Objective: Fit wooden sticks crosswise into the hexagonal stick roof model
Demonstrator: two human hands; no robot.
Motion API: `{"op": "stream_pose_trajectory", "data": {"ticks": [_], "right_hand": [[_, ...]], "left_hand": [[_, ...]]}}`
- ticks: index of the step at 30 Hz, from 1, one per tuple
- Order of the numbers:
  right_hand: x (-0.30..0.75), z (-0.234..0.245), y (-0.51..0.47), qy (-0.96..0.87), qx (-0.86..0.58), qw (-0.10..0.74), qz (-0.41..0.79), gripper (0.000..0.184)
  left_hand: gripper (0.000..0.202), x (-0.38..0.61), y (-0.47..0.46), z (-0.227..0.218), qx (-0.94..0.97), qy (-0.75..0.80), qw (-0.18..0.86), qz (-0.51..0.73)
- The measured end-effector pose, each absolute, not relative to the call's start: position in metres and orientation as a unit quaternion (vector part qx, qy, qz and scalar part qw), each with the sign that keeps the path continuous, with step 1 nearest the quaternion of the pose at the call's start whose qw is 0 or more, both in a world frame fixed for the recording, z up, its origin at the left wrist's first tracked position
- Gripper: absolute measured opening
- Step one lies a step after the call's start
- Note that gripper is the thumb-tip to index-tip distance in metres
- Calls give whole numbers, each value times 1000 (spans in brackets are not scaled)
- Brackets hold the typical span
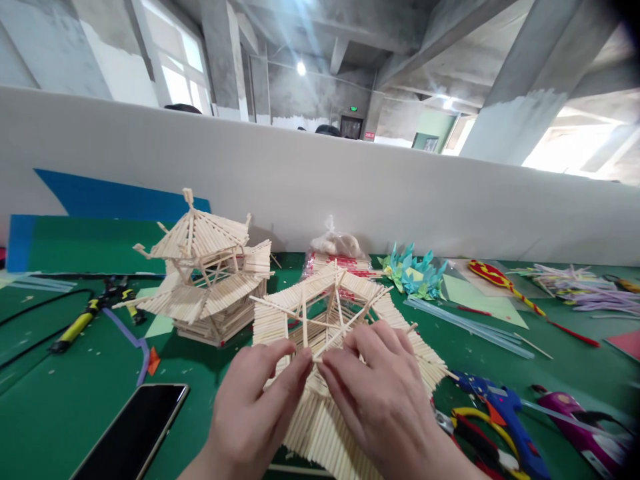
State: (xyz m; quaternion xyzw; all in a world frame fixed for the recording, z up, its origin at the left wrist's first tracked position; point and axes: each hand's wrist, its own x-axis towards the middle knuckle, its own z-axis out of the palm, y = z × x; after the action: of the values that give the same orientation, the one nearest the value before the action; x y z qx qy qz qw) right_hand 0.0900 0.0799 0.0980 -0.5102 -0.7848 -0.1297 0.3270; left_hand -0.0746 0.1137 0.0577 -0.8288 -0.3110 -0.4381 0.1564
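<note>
A green counter [45,420] carries the stick roof [310,427], an open-topped build of pale sticks. Left of the stick roof stands a stick pagoda [207,293], upright. Over the near side of the stick roof's opening, the left hand [260,393] and right hand [385,380] lean in from the near edge, backs up, thumbs almost meeting, fingers curled and mostly closed. A phone [133,433] lies left of the stick roof and a blue glue gun [507,413] right of it. At the stick roof's opening, a short stick [317,359] shows between the thumb tips; whether the hands pinch or merely steady it, I cannot tell. The right hand covers part of the stick roof, whose lower end is cut off, like the phone's.
</note>
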Motion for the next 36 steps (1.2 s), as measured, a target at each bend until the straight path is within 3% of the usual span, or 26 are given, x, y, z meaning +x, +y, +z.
{"op": "stream_pose_trajectory", "data": {"ticks": [19,36], "right_hand": [[91,90,81,-778,-497,367,-108,18],[90,91,79,-782,-520,334,-80,20]], "left_hand": [[18,-72,113,62,-824,-304,175,-445],[28,-75,112,52,-835,-302,165,-430]]}}
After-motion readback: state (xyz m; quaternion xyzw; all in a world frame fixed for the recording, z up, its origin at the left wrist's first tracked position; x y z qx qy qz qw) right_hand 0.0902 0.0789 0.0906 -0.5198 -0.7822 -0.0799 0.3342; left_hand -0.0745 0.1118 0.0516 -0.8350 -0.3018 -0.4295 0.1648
